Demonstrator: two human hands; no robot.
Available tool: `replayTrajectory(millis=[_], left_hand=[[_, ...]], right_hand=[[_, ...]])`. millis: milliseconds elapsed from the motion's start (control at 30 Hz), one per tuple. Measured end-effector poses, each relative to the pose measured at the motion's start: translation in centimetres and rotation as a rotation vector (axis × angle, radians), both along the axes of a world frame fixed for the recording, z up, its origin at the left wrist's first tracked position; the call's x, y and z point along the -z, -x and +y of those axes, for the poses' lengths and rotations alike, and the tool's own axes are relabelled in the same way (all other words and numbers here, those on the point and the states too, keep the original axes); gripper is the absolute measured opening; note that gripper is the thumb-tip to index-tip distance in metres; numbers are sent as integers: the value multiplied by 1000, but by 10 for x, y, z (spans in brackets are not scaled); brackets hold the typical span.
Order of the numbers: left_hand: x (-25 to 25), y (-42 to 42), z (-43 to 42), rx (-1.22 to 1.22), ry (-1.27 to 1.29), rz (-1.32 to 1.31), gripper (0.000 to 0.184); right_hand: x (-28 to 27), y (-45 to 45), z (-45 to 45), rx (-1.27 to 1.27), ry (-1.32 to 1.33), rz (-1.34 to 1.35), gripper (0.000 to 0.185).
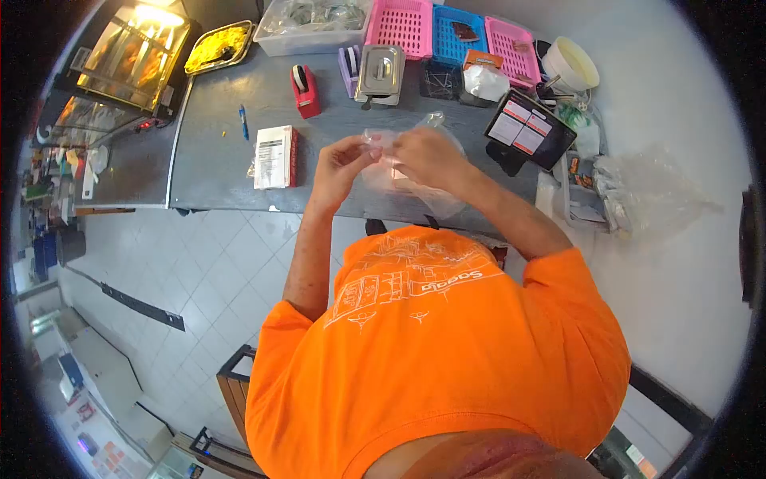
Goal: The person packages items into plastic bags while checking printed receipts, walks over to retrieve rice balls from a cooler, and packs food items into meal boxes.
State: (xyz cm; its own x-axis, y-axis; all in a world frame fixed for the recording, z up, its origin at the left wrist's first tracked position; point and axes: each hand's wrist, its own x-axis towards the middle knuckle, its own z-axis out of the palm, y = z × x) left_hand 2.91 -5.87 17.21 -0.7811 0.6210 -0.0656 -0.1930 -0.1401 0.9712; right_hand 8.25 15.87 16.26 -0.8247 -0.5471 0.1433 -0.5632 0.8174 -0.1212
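Note:
A clear plastic bag (pixel 436 199) lies at the front edge of the grey counter (pixel 215 172), with something pale and reddish inside it. My left hand (pixel 345 164) pinches the bag's upper left part between thumb and fingers. Bent over the bag's top, my right hand (pixel 427 160) has its fingers closed on the plastic close to my left hand. A red and white box (pixel 275 157) with a paper on it stands to the left of my hands.
Behind my hands are a red tape dispenser (pixel 306 92), a lidded metal container (pixel 381 73) and pink and blue baskets (pixel 459 36). A tablet (pixel 530 128) stands at the right. A blue pen (pixel 243 121) lies at the left, near a lit display case (pixel 132 60).

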Motion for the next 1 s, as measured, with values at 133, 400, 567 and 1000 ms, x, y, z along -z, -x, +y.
replayTrajectory(millis=[133, 400, 567, 1000], left_hand=[[6, 0, 9, 40, -101, -2, 27], [-15, -9, 39, 412, -161, -2, 41], [-29, -1, 50, 347, 243, 742, 46], [104, -27, 112, 50, -17, 341, 40]], right_hand=[[-72, -93, 25, 868, -240, -4, 55], [-47, -85, 56, 729, 1221, -129, 24], [-45, -62, 16, 711, 1355, -283, 26], [-29, -109, 94, 654, 396, 36, 70]])
